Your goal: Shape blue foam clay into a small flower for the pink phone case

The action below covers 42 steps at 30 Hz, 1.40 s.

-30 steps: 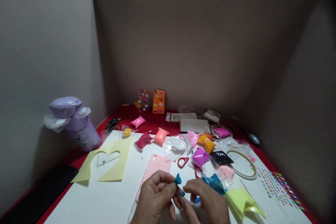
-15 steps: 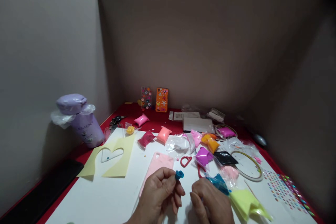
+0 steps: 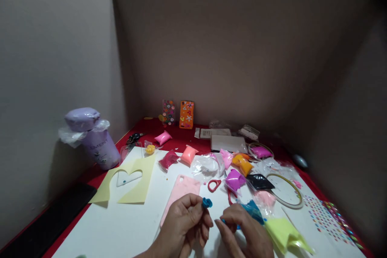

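Observation:
My left hand (image 3: 186, 223) pinches a small curled piece of blue clay (image 3: 207, 202) between thumb and index finger, above the white sheet. Beside it, my right hand (image 3: 243, 229) is bent with thumb and index close together and a tiny bit of blue clay (image 3: 223, 221) at its fingertips. More blue shows behind the right fingers, partly hidden. Just past that hand lies a blue clay packet (image 3: 255, 211). A pink phone case (image 3: 178, 193) lies beyond my left hand, which covers its lower part.
Red-handled scissors (image 3: 214, 186) lie ahead, partly under a purple clay packet (image 3: 235, 180). A yellow packet (image 3: 286, 234), a tape roll (image 3: 299, 201) and a gem sticker sheet (image 3: 328, 219) are at right. Yellow paper (image 3: 145, 185) with a heart cutout and a lilac tumbler (image 3: 102, 149) stand left.
My right hand has turned and its fingers have opened somewhat, bringing the tiny blue bit into sight. The left hand keeps its pinch, the blue piece slightly tilted.

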Motion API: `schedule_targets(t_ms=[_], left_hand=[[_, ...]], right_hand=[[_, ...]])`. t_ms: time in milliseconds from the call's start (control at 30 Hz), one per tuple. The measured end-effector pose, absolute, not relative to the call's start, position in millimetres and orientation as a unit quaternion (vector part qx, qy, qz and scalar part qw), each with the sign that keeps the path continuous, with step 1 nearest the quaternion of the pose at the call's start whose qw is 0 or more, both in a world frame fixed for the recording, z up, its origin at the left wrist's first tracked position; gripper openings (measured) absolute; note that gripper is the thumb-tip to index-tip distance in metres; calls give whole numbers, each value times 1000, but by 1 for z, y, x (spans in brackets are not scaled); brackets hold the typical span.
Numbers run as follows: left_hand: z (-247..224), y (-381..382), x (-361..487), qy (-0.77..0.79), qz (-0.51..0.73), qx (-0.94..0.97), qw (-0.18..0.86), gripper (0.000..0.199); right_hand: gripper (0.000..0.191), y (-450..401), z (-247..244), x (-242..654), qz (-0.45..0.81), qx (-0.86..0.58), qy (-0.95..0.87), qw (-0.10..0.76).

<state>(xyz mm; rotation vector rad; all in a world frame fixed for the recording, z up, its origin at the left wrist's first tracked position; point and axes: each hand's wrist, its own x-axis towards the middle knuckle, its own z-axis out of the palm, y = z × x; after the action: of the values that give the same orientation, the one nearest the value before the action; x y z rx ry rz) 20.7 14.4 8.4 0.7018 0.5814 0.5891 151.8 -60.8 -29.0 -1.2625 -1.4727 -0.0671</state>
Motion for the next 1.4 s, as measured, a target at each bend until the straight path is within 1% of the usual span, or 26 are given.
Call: schedule_targets(t_ms=[200,267,333,433,500,567,733,900,1100,1267,1400], left_hand=[[7,13,22,279,274,333,858,24],[7,13,22,281,270,335,858,24],[7,13,22,281,269,335,858,24],[8,14,22,276,271,331,861,24],[9,15,22,274,273,328,862,24],[11,14,21,276,274,325,862,23],[11,13,22,276,281,325,860,20],[11,12,22,273,288,341,852,22],[11,13,20,272,298,343,848,18],[12,12,20,272,299,352,844,19],[16,11,21,274,294,361,841,22]], right_hand=[[29,-59,-28,157,-62,-533,-635,556],[32,-58,-28,159,-68,-513,-650,557],[26,-58,-27,159,-60,-514,-650,556],[11,-60,-27,158,-44,-537,-623,567],[7,-61,-27,159,-37,-543,-616,570],[7,-62,-27,160,-40,-540,-621,566],[18,-61,-30,160,-69,-523,-654,542],[15,-58,-28,156,-24,-552,-618,560],[22,-64,-23,163,-69,-537,-642,543],[19,-63,-18,160,-56,-550,-639,534],[18,-61,-15,158,-37,-534,-663,524]])
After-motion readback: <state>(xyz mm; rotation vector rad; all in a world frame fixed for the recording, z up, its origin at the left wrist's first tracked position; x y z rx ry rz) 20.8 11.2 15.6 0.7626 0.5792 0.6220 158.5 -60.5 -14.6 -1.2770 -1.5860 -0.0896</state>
